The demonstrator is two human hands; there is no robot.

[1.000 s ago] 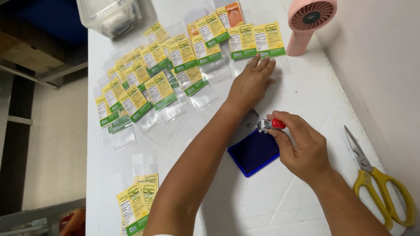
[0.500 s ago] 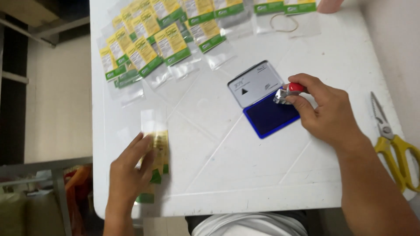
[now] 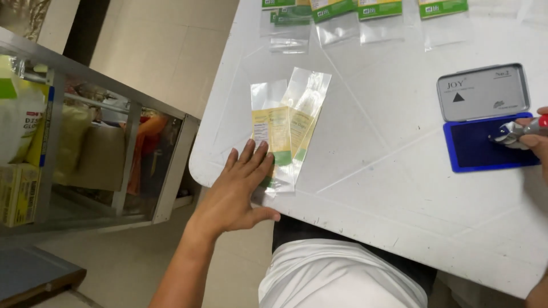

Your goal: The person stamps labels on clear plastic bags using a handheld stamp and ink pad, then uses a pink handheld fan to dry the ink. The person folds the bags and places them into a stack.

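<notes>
Left hand (image 3: 237, 197) flat, released, on packets (image 3: 285, 134) at frame centre; right hand (image 3: 534, 137) grasping stamp (image 3: 514, 132) on ink pad (image 3: 485, 145), right; next: precise press

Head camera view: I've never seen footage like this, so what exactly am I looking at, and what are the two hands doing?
No machine here: a person wears a camera on the head, looking down at their own bare hands over a white table. The left hand lies flat, fingers on a small stack of clear packets with yellow and green labels. The right hand, mostly out of view, holds a small stamp on a blue ink pad with its grey lid open. More packets lie along the far edge.
</notes>
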